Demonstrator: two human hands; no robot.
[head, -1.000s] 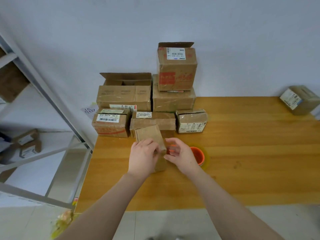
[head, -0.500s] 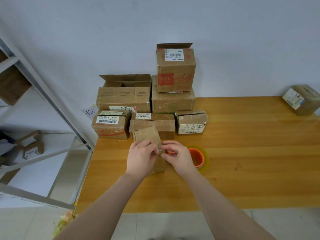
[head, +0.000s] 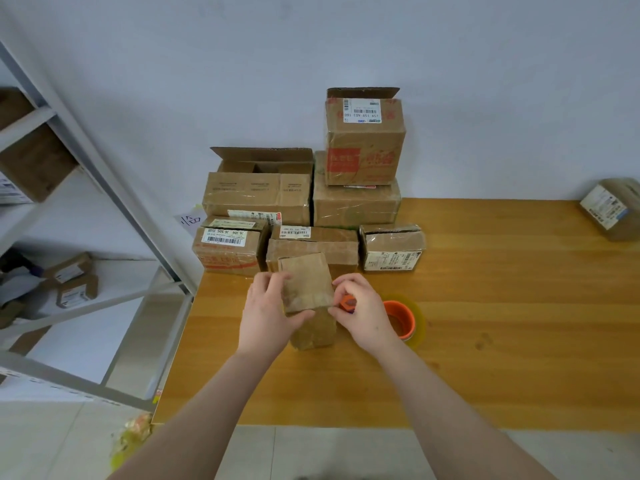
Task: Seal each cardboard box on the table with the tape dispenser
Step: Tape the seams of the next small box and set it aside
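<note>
A small brown cardboard box [head: 306, 285] stands upright on the wooden table [head: 485, 323] just in front of me. My left hand [head: 268, 315] grips its left side, with the thumb across the front face. My right hand [head: 363, 313] is curled round the orange tape dispenser [head: 347, 302] and presses it against the box's right edge. The dispenser's roll [head: 403, 320], an orange core with clear yellowish tape, sticks out to the right of that hand.
Several cardboard boxes [head: 311, 209] are stacked against the wall behind the small one, some with open flaps. Another box [head: 613, 209] sits at the table's far right. A metal shelf rack [head: 104, 188] holding parcels stands off the left edge.
My left hand has slid from the box's upper right edge to its left side, uncovering the top face. My right hand stays at the right edge with the dispenser.
</note>
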